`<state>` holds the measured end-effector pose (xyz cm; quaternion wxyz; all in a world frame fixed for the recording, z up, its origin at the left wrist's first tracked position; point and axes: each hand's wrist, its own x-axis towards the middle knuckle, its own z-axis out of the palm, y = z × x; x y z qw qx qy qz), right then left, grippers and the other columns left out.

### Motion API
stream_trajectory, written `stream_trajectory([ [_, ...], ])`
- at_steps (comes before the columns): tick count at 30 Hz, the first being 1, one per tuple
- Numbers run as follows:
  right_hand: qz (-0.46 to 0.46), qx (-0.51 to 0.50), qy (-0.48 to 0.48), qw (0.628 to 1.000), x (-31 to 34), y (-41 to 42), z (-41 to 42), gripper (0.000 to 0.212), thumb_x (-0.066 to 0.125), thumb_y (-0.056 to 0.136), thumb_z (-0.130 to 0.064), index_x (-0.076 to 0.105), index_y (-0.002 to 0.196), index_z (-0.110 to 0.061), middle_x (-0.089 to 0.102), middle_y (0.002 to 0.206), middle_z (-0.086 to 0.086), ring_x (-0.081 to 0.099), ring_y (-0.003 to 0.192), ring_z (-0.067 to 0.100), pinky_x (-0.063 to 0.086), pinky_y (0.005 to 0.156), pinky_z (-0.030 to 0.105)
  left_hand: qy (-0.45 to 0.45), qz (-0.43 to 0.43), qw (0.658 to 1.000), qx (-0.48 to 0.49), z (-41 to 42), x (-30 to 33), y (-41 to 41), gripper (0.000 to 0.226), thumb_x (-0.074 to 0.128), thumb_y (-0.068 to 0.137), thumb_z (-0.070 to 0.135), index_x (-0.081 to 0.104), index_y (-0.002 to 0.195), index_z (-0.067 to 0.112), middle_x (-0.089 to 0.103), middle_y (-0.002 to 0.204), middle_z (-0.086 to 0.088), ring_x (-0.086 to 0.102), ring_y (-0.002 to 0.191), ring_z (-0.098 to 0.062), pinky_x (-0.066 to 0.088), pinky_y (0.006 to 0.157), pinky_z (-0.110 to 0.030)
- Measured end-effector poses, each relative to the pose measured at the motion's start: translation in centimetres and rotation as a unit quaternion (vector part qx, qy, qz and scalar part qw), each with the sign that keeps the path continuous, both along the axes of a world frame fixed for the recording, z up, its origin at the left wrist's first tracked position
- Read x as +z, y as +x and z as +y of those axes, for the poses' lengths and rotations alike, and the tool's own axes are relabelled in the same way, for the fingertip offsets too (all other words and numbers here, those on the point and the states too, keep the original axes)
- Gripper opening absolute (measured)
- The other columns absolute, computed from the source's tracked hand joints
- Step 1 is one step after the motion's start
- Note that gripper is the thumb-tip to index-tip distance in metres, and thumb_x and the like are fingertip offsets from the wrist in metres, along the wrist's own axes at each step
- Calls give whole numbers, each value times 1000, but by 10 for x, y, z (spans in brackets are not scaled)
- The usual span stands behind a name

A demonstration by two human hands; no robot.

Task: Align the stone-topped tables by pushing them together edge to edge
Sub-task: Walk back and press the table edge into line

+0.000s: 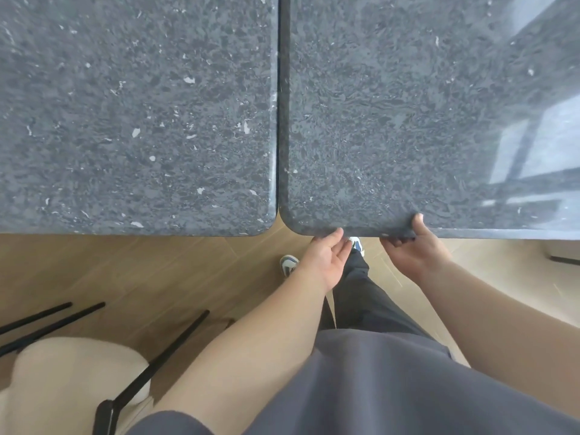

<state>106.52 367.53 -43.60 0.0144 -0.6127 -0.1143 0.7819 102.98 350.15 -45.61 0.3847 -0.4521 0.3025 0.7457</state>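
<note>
Granite-grey stone fills most of what I see: the left table [135, 114] and the right table [423, 105] stand side by side, their long edges running almost parallel with only a thin dark seam between them. At the near end the seam widens where the two rounded corners curve apart. The near edges are nearly level with each other.

My right hand [414, 249] grasps the near edge of the right table, thumb lying on top of the stone and the fingers curled under the rim. My left hand [326, 259] sits just beside it at the same edge, near the rounded corner; its fingertips reach up to the underside of the rim, the palm loosely cupped, and I cannot tell whether that grip is truly clenched on the stone or only touching it.

Below the tables lies a wooden floor [141, 271], and a cream chair [72, 378] with black legs stands at lower left.
</note>
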Motion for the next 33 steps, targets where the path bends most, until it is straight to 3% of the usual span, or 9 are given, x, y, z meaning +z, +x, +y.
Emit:
stream_trajectory([
  [3,0,4,-22,1000,6,2,10,45,60,99,-33,55,134,-6,65,133,11,62,123,31,52,97,45,-11,-2,999,33,6,2,-1,51,70,91,39,58,131,10,70,125,-11,65,116,-24,48,106,-39],
  [5,8,14,-21,1000,10,9,18,44,62,98,-32,55,133,-7,65,132,12,62,122,31,47,105,48,-18,1,999,45,10,2,-5,55,69,88,46,59,128,11,72,121,-10,67,111,-24,47,106,-41],
  [9,-8,-46,21,999,8,21,49,49,72,89,-40,61,128,-12,70,124,10,68,114,30,51,100,51,-27,-15,995,93,23,0,-13,49,73,88,42,58,123,11,75,114,-12,68,110,-28,49,108,-46],
  [13,-11,-68,4,998,7,16,72,52,75,84,-46,65,125,-14,75,114,14,70,110,34,52,98,51,-25,-24,990,139,34,2,-10,55,74,88,43,56,128,9,72,120,-14,68,114,-32,54,99,-50],
  [20,14,-102,-13,995,8,19,91,38,68,91,-25,65,126,-11,72,119,15,69,109,38,50,101,52,-42,-25,984,173,41,7,-15,60,71,88,52,60,130,10,71,124,-15,66,116,-35,51,103,-52],
  [23,34,-132,-9,991,1,28,115,44,68,91,-36,63,127,-11,73,115,18,71,105,41,51,99,54,-52,-28,979,196,45,15,-19,62,72,87,53,56,132,12,70,125,-15,67,115,-37,53,99,-56],
  [27,44,-99,-7,994,-7,39,138,55,64,91,-52,62,131,-15,73,121,11,70,110,34,50,101,49,-84,-36,974,208,45,17,-15,75,79,82,48,46,139,14,68,127,-15,67,114,-36,60,85,-52],
  [30,45,-85,3,995,-4,39,136,56,62,90,-55,61,132,-17,73,121,9,70,110,32,51,101,47,-65,-1,982,180,41,17,-13,60,73,89,46,56,132,9,72,123,-16,68,114,-35,54,99,-51],
  [33,29,-80,13,996,2,36,134,55,61,92,-54,61,131,-16,73,121,10,70,110,34,51,101,49,-64,12,985,159,40,16,-16,50,71,91,40,58,127,8,72,121,-17,68,111,-35,55,96,-52],
])
